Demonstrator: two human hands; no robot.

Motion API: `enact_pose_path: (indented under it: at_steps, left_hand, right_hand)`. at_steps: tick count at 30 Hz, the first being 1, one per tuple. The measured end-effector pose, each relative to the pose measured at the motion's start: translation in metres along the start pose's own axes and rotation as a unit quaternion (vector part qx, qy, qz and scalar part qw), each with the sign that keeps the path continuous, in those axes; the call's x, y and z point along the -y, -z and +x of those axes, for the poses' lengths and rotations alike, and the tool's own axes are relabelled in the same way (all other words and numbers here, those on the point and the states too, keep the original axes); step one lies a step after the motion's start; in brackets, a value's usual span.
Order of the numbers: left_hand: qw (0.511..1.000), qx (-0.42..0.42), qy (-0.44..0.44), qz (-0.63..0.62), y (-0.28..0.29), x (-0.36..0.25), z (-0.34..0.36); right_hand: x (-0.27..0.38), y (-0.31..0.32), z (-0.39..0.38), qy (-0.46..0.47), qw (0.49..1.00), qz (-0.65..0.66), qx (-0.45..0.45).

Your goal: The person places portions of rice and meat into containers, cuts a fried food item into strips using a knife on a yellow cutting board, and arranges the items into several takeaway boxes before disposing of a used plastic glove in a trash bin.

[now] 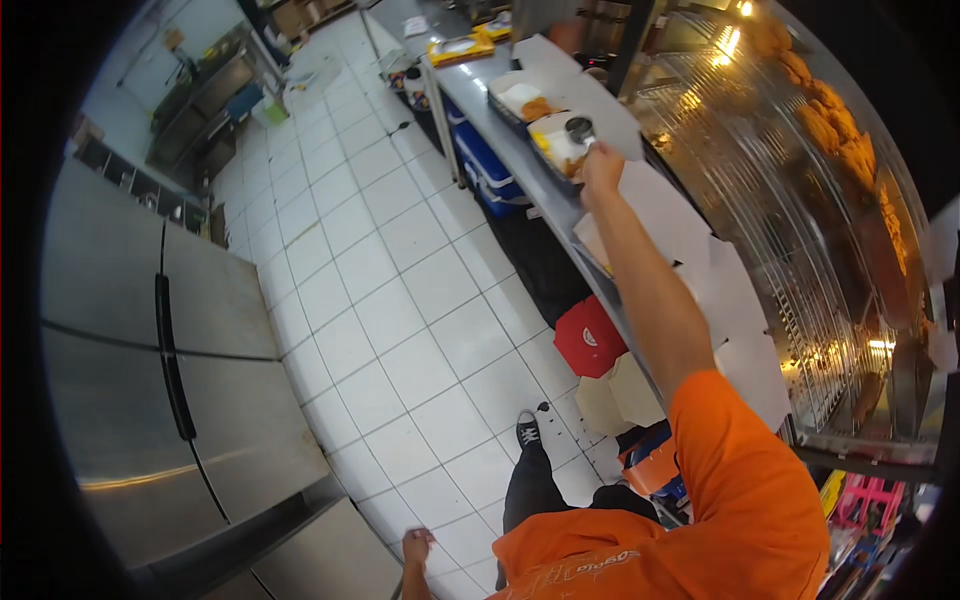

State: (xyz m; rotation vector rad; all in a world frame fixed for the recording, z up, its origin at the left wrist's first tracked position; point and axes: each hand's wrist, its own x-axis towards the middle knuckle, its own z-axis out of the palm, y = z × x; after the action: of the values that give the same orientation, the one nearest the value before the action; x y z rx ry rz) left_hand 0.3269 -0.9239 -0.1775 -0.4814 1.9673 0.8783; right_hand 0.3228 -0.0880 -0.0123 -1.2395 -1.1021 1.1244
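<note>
My right arm stretches up along a steel counter, and my right hand is closed at an open takeaway box. Its fingers pinch at the box's near side, beside a dark round object; what they grip is hidden. White and golden-brown food lies in that box. A second open box with similar food stands just beyond it. Low over the tiled floor hangs my left hand, away from the counter. It is small and blurred, so its fingers cannot be read.
More open white cardboard boxes line the counter beside a lit glass display case holding fried pieces. Yellow packs lie at the counter's far end. Beneath are a blue crate and a red box. Steel refrigerators stand left.
</note>
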Motion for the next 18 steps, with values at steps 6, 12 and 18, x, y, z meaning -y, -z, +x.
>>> enact_pose_path:
  at_steps: [6,12,18]
  left_hand:
    - [0.919,0.178,-0.294,0.194,-0.15,-0.26,-0.068]
    - [0.665,0.484,-0.378,0.424,-0.328,-0.288,-0.214]
    - [0.243,0.725,-0.377,0.523,-0.507,-0.144,-0.43]
  right_hand:
    - [0.069,0.229,-0.184,-0.277,0.85,0.421,0.153]
    - [0.108,0.546,-0.374,-0.24,0.863,0.437,0.077]
    - [0.143,0.84,-0.472,-0.014,0.878,-0.07,-0.473]
